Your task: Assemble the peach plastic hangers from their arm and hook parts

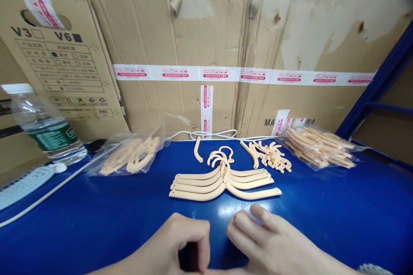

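My left hand is at the bottom of the head view, its index finger bent down into a loop with only dark space inside. Its fingertip meets what looks like the thumb of my right hand at the lower edge. The fingers of my right hand are loosely bent and stand apart from that thumb. I see no object in either hand. Just beyond them lie several beige folding hangers, arms spread and hooks overlapping toward the back. Behind them are a loose hanger arm and a pile of loose hooks.
Clear bags of beige parts lie on the left and right of the blue table. A water bottle, a pale hairbrush and a white cable are at left. Cardboard walls the back.
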The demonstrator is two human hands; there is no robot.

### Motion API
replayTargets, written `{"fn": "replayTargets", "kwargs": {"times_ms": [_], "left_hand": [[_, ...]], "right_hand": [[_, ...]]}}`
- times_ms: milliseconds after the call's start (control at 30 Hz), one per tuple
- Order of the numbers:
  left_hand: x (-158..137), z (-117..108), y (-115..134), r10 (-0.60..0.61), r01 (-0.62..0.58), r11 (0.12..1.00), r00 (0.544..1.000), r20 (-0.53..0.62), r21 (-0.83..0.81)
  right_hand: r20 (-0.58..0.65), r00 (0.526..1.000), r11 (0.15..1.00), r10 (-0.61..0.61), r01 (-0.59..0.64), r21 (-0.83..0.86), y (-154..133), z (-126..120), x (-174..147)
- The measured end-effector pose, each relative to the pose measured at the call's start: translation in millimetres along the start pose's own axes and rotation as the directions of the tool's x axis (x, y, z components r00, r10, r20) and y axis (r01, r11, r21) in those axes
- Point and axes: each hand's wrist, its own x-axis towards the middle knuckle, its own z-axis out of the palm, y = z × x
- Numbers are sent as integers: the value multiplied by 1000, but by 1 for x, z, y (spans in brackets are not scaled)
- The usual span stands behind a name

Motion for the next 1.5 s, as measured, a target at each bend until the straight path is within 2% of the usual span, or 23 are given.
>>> {"fn": "replayTargets", "kwargs": {"times_ms": [100,233,300,367,433,467,500,567,667,767,867,967,1100,1200,1300,1433,1500], "left_hand": [[0,-8,9,30,-29,998,1000,11,-50],[3,-22,13,75,-76,997,995,-63,-22],[9,-31,14,117,-116,993,988,-101,16],[19,-44,12,131,-123,991,980,-152,62],[32,-59,7,139,-83,967,964,-226,241],[39,-67,3,149,-43,918,959,-240,395],[47,-75,-2,142,-15,890,959,-246,456],[63,-89,-14,128,31,842,958,-256,538],[84,-102,-30,109,67,767,967,-232,639],[98,-105,-41,85,54,733,982,-170,678],[103,-106,-47,71,24,732,991,-112,681],[103,-107,-51,96,1,751,989,-111,660],[98,-106,-54,187,-35,793,964,-187,608],[87,-96,-48,274,-77,839,915,-297,538],[72,-78,-34,324,-133,886,862,-389,444],[49,-47,-14,325,-189,925,841,-433,328],[41,-34,-8,274,-188,957,833,-480,220]], "right_hand": [[-38,999,1000,3,-3,2,10,-5,1],[-41,999,999,31,-30,26,28,-12,5],[19,999,995,49,-50,87,39,-10,9],[126,984,976,124,-144,166,52,-2,14],[259,923,910,286,-346,228,69,10,20],[328,870,853,368,-456,254,79,17,23],[398,806,773,438,-564,292,88,25,25],[453,770,713,449,-615,338,105,38,30],[508,767,668,393,-617,416,122,53,36],[528,760,603,379,-635,482,126,62,35],[491,759,529,428,-651,545,125,68,28],[432,743,428,512,-656,622,124,70,18],[370,672,215,642,-621,754,119,63,12],[349,631,49,692,-524,850,105,54,11],[358,613,-83,704,-430,899,84,46,12],[416,580,-283,701,-308,908,54,40,14],[454,588,-386,670,-247,889,41,37,16]]}}
